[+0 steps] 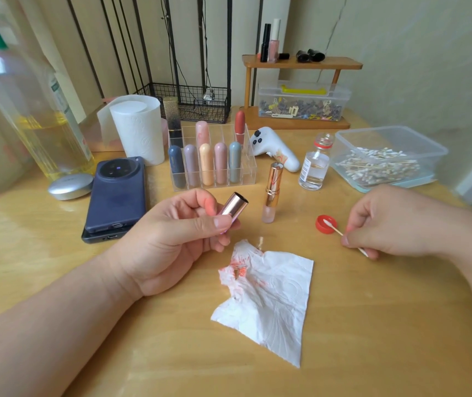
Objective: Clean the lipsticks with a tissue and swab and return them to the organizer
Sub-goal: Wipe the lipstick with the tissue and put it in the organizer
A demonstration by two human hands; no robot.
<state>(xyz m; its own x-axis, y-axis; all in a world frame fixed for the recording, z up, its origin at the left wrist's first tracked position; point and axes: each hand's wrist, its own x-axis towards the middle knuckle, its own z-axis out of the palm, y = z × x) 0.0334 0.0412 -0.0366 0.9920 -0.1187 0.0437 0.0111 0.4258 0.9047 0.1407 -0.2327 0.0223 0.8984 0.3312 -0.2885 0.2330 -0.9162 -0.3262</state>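
- While the left hand [177, 230] hovers at ten o'clock from the tissue [274, 299], its fingers [223, 223] are curled round a rose-gold cap [233, 207]. Thumb and forefinger pinch its lower end, and its dark open mouth tilts up toward one o'clock.
- Uncapped, the lipstick [272, 193] stands upright on the worktop [372, 325] at the tissue's twelve o'clock, just beside the cap and touched by neither hand.
- At two o'clock the right hand [383, 222] sits low, with its fingers [347, 241] bent in tight. Thumb and forefinger pinch a swab [336, 230] along its stick, and the white tip points to ten o'clock, overlapping a red lid [321, 228].
- Toward eleven o'clock, behind the lipstick, the clear organizer [250, 170] holds pastel lipsticks [206, 164] upright in its front row.
- The tissue lies loose on the worktop, crumpled and smeared orange-red at its eleven o'clock corner.
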